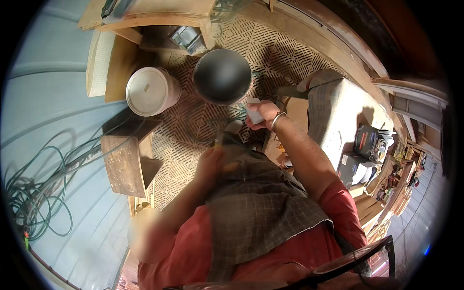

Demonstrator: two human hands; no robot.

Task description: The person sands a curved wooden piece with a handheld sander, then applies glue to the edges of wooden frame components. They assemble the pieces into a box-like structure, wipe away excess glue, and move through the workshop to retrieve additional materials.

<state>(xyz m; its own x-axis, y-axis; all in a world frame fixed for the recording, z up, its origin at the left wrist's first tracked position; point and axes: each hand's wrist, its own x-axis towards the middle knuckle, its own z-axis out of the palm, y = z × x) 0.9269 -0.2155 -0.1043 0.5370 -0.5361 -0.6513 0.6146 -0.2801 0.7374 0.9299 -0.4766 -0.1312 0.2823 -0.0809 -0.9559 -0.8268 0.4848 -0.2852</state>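
My right hand (266,112), with a band at its wrist, is closed on a small white flat piece (254,116); whether it is paper, cloth or a pad cannot be made out. Just beyond it stands a large dark round bowl-shaped vessel (222,76), and the white piece is near its rim. My left hand (210,164) is blurred beside the dark checked apron (270,208). Its fingers seem curled round a narrow yellowish thing (219,140) that I cannot name. A pale rounded shape (234,127) shows beyond that hand.
Left of the bowl stands a white lidded bucket (146,92). Nearer is a wooden box-like stand (123,164). A green hose (41,193) lies coiled at far left. At right, a covered bench (333,116) holds dark boxes (366,140). A wooden table (159,14) stands at the back.
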